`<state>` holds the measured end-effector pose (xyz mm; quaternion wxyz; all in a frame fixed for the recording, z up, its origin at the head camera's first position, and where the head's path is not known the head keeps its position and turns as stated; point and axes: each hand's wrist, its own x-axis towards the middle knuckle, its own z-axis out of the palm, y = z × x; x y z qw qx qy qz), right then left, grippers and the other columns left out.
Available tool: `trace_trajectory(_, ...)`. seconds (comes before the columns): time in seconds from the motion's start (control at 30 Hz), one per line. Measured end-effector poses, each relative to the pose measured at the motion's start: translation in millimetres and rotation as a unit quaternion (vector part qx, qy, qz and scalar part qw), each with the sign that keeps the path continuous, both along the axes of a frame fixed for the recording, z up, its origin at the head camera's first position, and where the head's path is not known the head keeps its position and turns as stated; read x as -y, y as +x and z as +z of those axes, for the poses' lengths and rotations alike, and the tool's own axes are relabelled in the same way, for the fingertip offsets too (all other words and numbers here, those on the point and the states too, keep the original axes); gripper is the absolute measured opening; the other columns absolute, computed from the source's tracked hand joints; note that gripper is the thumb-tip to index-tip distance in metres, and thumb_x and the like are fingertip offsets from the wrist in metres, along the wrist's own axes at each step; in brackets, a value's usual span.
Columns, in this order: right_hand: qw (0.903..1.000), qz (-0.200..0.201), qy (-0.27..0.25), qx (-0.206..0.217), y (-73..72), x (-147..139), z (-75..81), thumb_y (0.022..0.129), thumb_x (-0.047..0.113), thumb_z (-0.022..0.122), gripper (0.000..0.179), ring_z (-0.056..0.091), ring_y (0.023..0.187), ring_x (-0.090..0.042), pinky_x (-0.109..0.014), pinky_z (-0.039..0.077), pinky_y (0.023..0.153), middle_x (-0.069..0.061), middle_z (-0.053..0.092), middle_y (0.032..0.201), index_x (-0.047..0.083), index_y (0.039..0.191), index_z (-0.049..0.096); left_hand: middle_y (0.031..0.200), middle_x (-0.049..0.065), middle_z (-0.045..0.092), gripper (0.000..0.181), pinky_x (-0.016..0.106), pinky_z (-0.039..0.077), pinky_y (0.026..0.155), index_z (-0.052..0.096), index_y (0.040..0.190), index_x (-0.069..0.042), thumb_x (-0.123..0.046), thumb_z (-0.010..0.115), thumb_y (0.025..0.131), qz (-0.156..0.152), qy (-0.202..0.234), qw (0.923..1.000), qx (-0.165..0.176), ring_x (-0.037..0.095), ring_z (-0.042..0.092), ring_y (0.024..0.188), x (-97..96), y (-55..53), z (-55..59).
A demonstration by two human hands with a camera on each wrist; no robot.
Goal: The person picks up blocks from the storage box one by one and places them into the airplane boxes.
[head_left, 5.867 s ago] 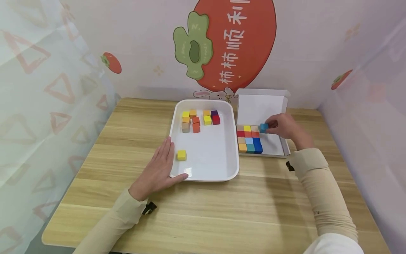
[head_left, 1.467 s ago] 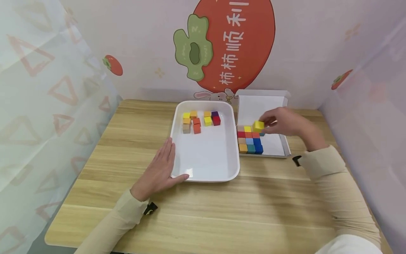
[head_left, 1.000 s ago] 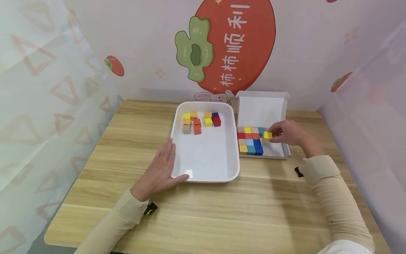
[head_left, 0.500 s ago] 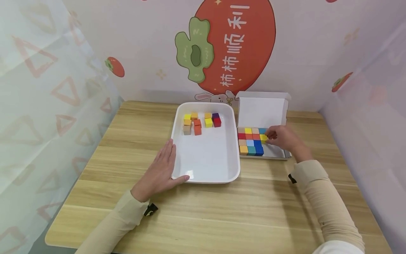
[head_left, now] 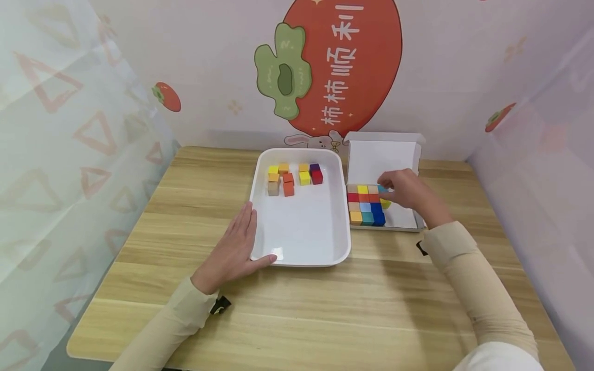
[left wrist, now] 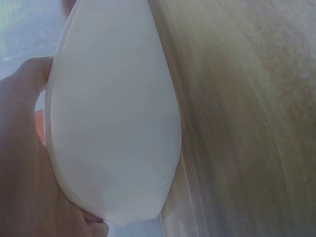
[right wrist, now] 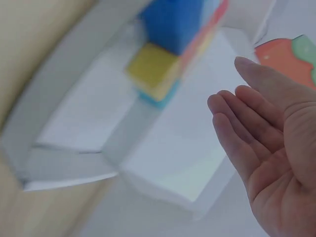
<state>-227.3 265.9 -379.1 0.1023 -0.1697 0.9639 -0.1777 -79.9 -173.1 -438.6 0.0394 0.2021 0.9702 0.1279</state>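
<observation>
My left hand (head_left: 229,252) rests along the left rim of a white tray (head_left: 303,229), fingers straight and thumb at the front corner; the left wrist view shows it on the rim above the tray's outer wall (left wrist: 116,113). Over an open white box (head_left: 401,219) hovers my right hand (head_left: 408,193). It holds nothing, its fingers loosely bent in the right wrist view. A yellow block (right wrist: 153,69) sits in the box against a blue block (right wrist: 175,24), with a teal block (right wrist: 160,96) beside it. The right hand partly hides both yellow and teal blocks in the head view.
Inside the tray, several yellow, orange, red, purple and wood-coloured blocks (head_left: 289,189) lie toward the far end. Rows of coloured blocks (head_left: 364,207) fill the box's left part. The box's raised lid (head_left: 382,157) stands by the back wall of the wooden table (head_left: 297,314).
The right hand brought a yellow block over the box, set it down in front of the teal one and let go. It has since lifted up and left. The left hand stays put.
</observation>
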Motion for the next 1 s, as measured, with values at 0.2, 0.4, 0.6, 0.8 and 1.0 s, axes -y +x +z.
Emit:
trace_trajectory(0.2,0.9993,0.029,-0.022,0.002,-12.4,43,20.8,0.093,0.014,0.082,0.042,0.071,0.118,-0.037,-0.050,0.062,0.097,-0.018,0.074,0.130,0.005,0.133,0.072,0.177,0.025,-0.006,0.122,0.056,0.018,0.134,0.006,0.166,0.009,-0.076,0.056,0.094,-0.002,-0.002,1.0000,0.000,0.039,0.000,0.167,1.4,0.2,1.7)
trace_trajectory(0.4,0.9962,0.074,-0.045,-0.010,-25.4,100,31.8,0.092,0.016,0.083,0.043,0.071,0.116,-0.029,-0.045,0.063,0.097,-0.013,0.075,0.128,0.011,0.134,0.072,0.177,0.024,-0.006,0.122,0.057,0.020,0.133,0.005,0.166,0.008,-0.077,0.056,0.094,-0.001,0.002,1.0000,-0.006,0.039,0.001,0.167,3.3,-1.2,0.3)
trace_trajectory(0.6,0.9934,0.110,-0.032,0.005,-32.4,146,28.6,0.094,0.017,0.082,0.041,0.068,0.117,-0.029,-0.042,0.061,0.101,-0.014,0.075,0.127,0.009,0.133,0.072,0.177,0.023,-0.009,0.123,0.057,0.018,0.133,0.002,0.166,0.007,-0.076,0.056,0.094,-0.004,0.012,0.9999,0.003,0.039,-0.001,0.167,1.9,-1.4,-2.2)
trace_trajectory(0.8,0.9979,0.038,-0.040,0.033,-48.2,176,11.3,0.095,0.015,0.080,0.034,0.063,0.102,-0.027,-0.039,0.060,0.099,-0.011,0.074,0.114,0.003,0.126,0.075,0.177,0.024,-0.008,0.122,0.056,0.019,0.133,0.004,0.166,0.008,-0.075,0.057,0.094,-0.005,0.012,0.9999,-0.002,0.039,-0.001,0.167,1.2,-0.9,-0.8)
trace_trajectory(1.0,0.9937,-0.079,-0.055,0.056,-57.5,195,-11.0,0.092,0.019,0.083,0.041,0.062,0.099,-0.030,-0.041,0.060,0.094,-0.012,0.066,0.110,0.001,0.124,0.065,0.177,0.025,-0.007,0.121,0.057,0.019,0.133,0.005,0.166,0.009,-0.073,0.059,0.094,-0.009,0.015,0.9998,-0.008,0.040,0.000,0.166,1.3,-0.4,-0.1)
